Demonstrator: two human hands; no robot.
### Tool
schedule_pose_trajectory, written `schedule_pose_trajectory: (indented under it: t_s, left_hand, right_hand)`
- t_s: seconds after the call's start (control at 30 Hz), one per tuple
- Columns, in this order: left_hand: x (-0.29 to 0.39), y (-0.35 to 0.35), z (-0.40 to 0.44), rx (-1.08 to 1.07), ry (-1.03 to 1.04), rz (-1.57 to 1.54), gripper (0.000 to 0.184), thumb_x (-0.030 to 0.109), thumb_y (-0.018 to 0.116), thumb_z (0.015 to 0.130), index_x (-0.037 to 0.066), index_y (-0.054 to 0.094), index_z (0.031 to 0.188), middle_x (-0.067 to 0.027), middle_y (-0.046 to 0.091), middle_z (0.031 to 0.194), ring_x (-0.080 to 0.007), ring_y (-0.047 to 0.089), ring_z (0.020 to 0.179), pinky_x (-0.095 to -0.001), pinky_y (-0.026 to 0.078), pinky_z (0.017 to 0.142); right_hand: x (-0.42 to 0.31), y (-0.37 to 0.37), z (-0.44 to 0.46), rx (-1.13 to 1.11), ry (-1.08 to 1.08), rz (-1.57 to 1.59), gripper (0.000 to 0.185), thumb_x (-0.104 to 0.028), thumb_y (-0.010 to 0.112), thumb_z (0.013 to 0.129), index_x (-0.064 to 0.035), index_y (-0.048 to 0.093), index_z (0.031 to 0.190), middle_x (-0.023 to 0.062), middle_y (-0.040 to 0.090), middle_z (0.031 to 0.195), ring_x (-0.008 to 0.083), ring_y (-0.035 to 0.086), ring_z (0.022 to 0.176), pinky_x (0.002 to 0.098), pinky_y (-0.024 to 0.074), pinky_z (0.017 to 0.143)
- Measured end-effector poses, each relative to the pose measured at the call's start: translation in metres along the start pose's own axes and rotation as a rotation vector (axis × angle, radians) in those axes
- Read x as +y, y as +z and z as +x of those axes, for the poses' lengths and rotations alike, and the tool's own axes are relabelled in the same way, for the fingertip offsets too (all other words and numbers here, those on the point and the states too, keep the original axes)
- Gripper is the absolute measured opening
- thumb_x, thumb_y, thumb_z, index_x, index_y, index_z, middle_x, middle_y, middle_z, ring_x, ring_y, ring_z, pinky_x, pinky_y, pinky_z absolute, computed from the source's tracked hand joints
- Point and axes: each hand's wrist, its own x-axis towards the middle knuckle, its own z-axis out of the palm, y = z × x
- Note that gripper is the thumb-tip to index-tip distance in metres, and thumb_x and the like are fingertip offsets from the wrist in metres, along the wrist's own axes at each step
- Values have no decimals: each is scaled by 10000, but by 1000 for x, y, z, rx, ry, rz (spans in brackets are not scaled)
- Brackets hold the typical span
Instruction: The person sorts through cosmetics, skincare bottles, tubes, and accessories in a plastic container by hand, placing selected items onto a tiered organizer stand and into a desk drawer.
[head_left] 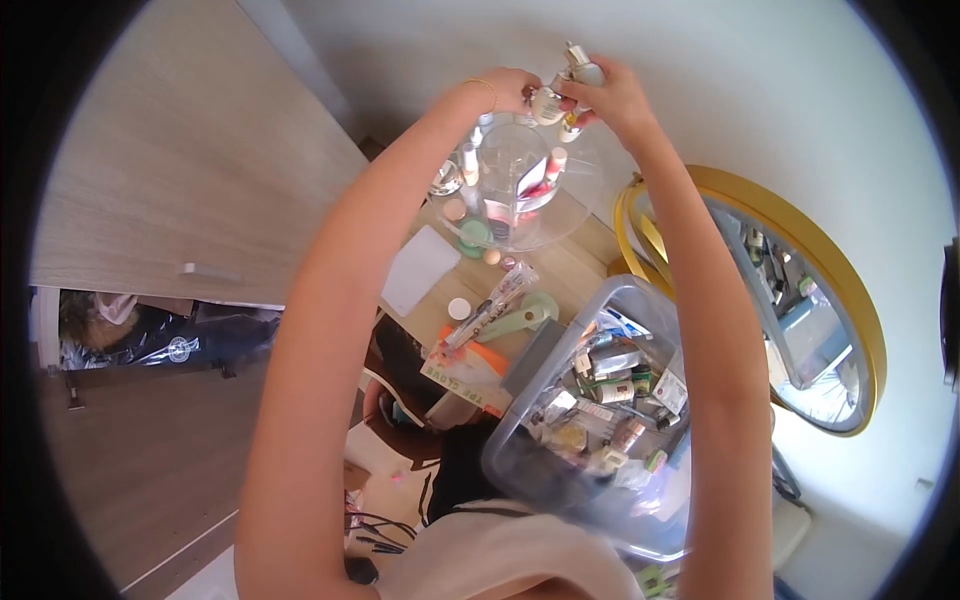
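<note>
At the far side of a clear round organizer (580,208), both of my hands are raised close together. My right hand (612,98) is closed round small cosmetic bottles (584,68), one with a pale pointed cap. Just left of them, my left hand (515,90) has its fingers bent beside a round pale bottle (547,105); what its fingertips hold is hidden. Below the hands, a small bottle with a gold neck (570,128) is near the organizer's far edge. The organizer carries tubes, small bottles and a pink-capped item (557,162).
A clear plastic bin (498,440) full of cosmetics stands at the right, beside a gold-framed round mirror (868,330). A white sheet (421,270), a green item (520,322) and a glove packet (465,375) lie on the table. An open drawer (160,335) is at the left.
</note>
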Motion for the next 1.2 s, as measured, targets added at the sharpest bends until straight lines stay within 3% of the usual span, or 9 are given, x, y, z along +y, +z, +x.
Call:
schedule_pose_trajectory:
  t_s: [0.07,0.1,0.2,0.33,0.4,0.53,0.8,1.13,1.2]
  left_hand:
    - [-16,11,10,16,105,-88,506,158,672,671,127,552,1162,-81,628,1021,-243,583,939,-344,455,815]
    - [-14,10,11,-50,42,-134,547,24,620,688,40,481,1217,-110,594,1089,-213,558,1000,-312,441,868]
    - [-12,10,6,20,137,-273,516,40,625,687,28,496,1186,-105,592,1070,-204,552,974,-314,440,857]
    - [-1,-1,-3,-51,37,-245,520,66,620,689,88,515,1198,-84,606,1061,-221,568,957,-318,447,830]
    - [5,-7,-5,-138,32,-230,486,59,618,679,63,539,1158,-83,601,1061,-218,561,965,-314,444,835]
    - [4,-7,-3,-168,93,-203,481,37,600,683,29,515,1157,-79,581,1028,-191,535,948,-309,433,854]
    - [-7,-5,4,-170,213,-213,412,19,554,735,59,557,1145,-54,592,1036,-161,538,935,-293,451,846]
    - [-3,-11,1,-189,155,-83,425,20,564,730,53,553,1154,-55,594,1054,-159,537,870,-295,461,803]
    - [-3,-13,0,-221,124,-75,468,24,566,725,61,529,1190,-62,582,1076,-161,536,866,-295,460,806]
  right_hand:
    - [16,7,7,20,16,24,404,-172,687,724,30,567,1053,86,644,731,143,625,571,262,498,491]
    - [24,10,10,52,32,44,432,-166,689,714,44,553,1067,98,646,746,153,627,558,262,494,479]
    - [42,14,15,-22,30,-48,475,-168,684,698,60,537,1089,116,644,782,174,620,521,262,491,502]
    - [33,22,10,-26,52,-88,476,-168,670,697,53,547,1100,118,644,798,184,624,522,267,490,536]
    - [25,21,4,-103,197,-201,515,-168,694,723,43,508,1154,131,621,906,175,624,729,260,527,560]
    - [47,23,9,-12,164,-109,536,-202,696,726,40,504,1163,125,623,907,174,618,747,270,524,561]
    - [59,15,4,40,182,411,368,-137,663,746,36,530,1043,137,590,928,211,620,796,305,575,578]
    - [65,16,-4,205,209,314,225,-158,556,840,6,529,990,73,572,872,169,583,742,302,542,617]
    - [77,18,1,243,62,251,200,-158,556,846,0,526,964,67,566,859,152,572,750,287,495,666]
